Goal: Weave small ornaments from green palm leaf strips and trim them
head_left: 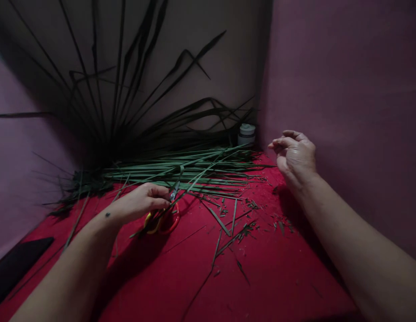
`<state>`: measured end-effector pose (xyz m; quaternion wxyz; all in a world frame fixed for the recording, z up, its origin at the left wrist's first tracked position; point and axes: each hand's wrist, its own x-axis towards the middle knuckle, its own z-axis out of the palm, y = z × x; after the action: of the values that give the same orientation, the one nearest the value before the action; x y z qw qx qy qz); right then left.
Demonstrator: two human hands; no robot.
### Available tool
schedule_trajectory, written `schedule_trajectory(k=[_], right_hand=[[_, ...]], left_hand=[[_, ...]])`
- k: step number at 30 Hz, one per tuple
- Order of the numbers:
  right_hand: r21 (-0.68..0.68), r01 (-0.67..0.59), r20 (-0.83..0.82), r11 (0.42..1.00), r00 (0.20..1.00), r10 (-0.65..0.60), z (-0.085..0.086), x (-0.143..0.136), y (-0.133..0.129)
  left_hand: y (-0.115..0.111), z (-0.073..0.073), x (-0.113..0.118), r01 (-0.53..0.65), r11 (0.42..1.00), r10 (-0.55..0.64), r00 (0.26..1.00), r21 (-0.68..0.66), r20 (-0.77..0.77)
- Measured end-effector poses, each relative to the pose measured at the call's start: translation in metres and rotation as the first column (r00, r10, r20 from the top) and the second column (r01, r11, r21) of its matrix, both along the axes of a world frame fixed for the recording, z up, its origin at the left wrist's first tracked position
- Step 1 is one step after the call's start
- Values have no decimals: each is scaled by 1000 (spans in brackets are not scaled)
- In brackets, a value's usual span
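My left hand (pixel 146 201) is closed in a pinch on a narrow green leaf strip (pixel 197 176), which runs up and right from the fingers. Just beneath those fingers, scissors (pixel 169 223) with red and yellow handles lie on the red surface (pixel 261 277), blades pointing away. Behind them spreads a pile of long green leaf strips (pixel 154 172). My right hand (pixel 297 156) is raised near the right wall, its fingers bent and drawn together. Whatever it may hold is too small or hidden to make out.
Tall dark leaves (pixel 117 89) fan out against the back wall. A white lidded container (pixel 247 134) stands in the far corner. Cut leaf bits (pixel 251 205) litter the red surface, and a black flat object (pixel 23 257) lies at the left edge. Pink walls (pixel 345 89) close in both sides.
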<state>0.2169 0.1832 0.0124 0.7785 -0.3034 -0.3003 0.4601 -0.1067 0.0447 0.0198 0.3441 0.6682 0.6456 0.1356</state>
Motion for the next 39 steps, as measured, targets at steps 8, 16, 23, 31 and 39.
schedule_trajectory(k=[8,16,23,31,39], right_hand=[[-302,-388,151,871,883,445,-26,-33,-23],[-388,-692,11,609,657,754,-40,-79,-65],[-371,-685,-170,627,714,680,-38,-70,-49],[-278,-629,-233,726,778,584,-31,-41,-23],[-143,-560,-232,816,821,522,-14,-7,-4]], left_hand=[[0,-2,7,-14,999,20,991,-42,133],[-10,2,26,69,996,-55,980,-65,191],[-10,-1,34,101,989,-83,983,-107,161],[-7,-4,29,112,988,-95,983,-104,159],[-2,-7,12,131,984,-125,991,-122,55]])
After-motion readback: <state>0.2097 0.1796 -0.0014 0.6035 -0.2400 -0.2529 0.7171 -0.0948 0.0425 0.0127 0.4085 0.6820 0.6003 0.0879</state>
